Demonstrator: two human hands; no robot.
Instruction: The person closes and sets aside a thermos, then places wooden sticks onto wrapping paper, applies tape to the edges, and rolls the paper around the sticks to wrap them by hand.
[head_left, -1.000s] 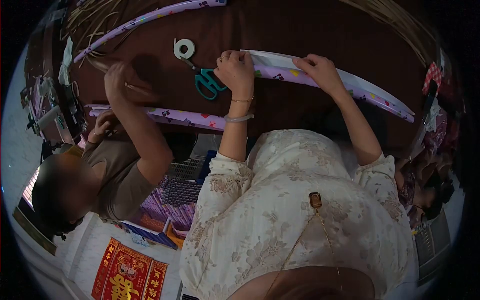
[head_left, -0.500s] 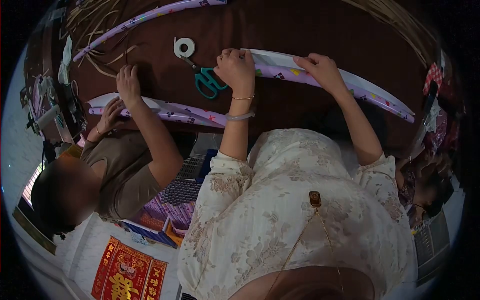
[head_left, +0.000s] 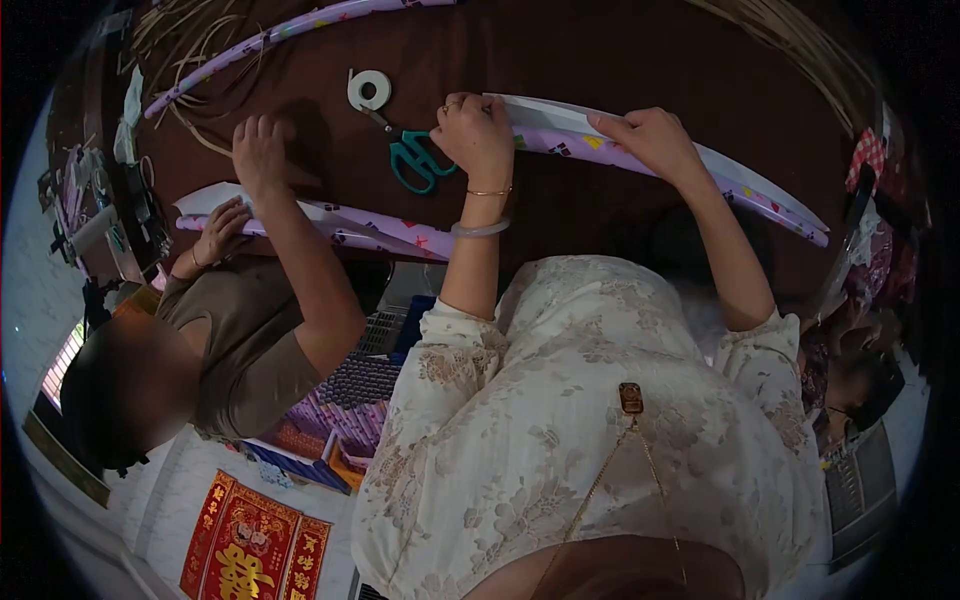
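A long strip of purple patterned wrapping paper point(head_left: 575, 145), partly rolled with its white inner side showing along the upper edge, lies in front of me on the brown cloth. My left hand point(head_left: 474, 135) has its fingers curled round the left end, which it partly hides. Farther along, my right hand point(head_left: 655, 145) grips the paper near its middle, thumb on the white side and fingers closed over the edge. Teal-handled scissors point(head_left: 410, 165) rest just left of my left hand, their blades near a roll of white tape point(head_left: 369, 90).
At my left a co-worker's hands point(head_left: 258, 160) work over another purple paper roll point(head_left: 370, 230). A finished-looking purple tube point(head_left: 300, 25) lies at the far left among brown strips point(head_left: 195, 50). More brown strips point(head_left: 790, 40) lie at the far right.
My right hand has slid slightly right along the paper, while my left hand has barely shifted. The co-worker's upper hand has lifted slightly off the other roll.
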